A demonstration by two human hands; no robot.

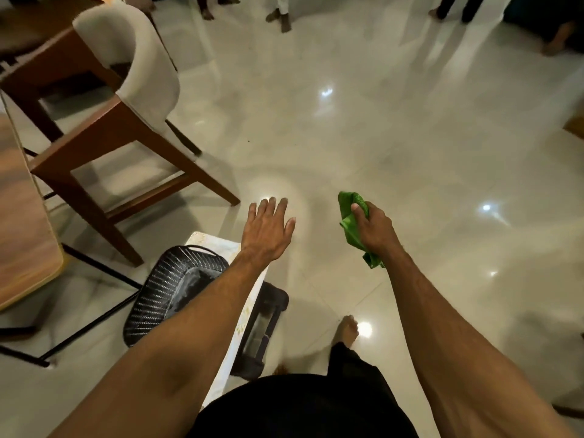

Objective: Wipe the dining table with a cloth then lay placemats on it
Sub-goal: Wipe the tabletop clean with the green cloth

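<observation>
Left hand (267,230) held flat over floor (347,121), fingers straight and spread, touching nothing. Right hand (374,227) clenched round green cloth (349,226).

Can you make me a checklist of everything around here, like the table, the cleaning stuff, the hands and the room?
Surface: dining table, only a wooden corner shows at the left edge.
Job's things: green cloth held above the floor, away from the table; no placemats clearly seen.
Clutter: black woven basket next to a pale patterned surface; dark box beside them.
Hands: left hand open, fingers spread, holding nothing; right hand grips the cloth.
Cables: nothing seen.
Surroundings: glossy tiled floor, chair beside the table, other people's bare feet far off.
</observation>
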